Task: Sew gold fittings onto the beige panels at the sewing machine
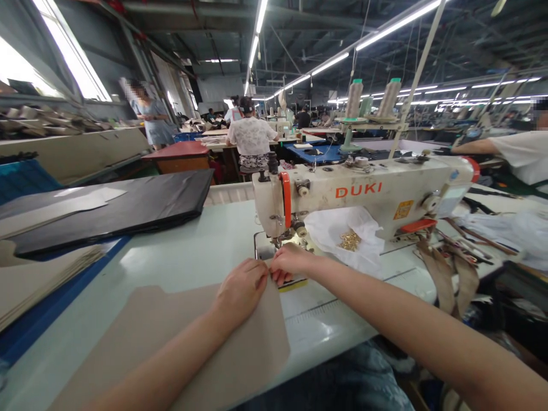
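a white industrial sewing machine (pixel 406 177) with orange "duki" lettering stands on a pale worktable (pixel 180 245). a beige fabric panel (pixel 265 337) lies in front of the machine and to its left, its upper corner close to the needle area. the left hand (pixel 242 288) lies on that corner just in front of the machine, palm down, fingers bent and together; whether they pinch the panel, i cannot tell. the right hand (pixel 293 262) is beside it, nearest the machine's needle, its fingers curled nearly closed; what is between the fingertips is hidden, so i cannot tell its hold.

under the machine's arm, small gold-coloured pieces (pixel 350 241) sit on a crumpled white wrapping (pixel 321 228). thread cones (pixel 354 98) stand behind the machine. left of it lies a folded black sheet (pixel 162 200), and farther left a stack of beige panels (pixel 51 279). brown straps (pixel 466 279) droop to the machine's right.
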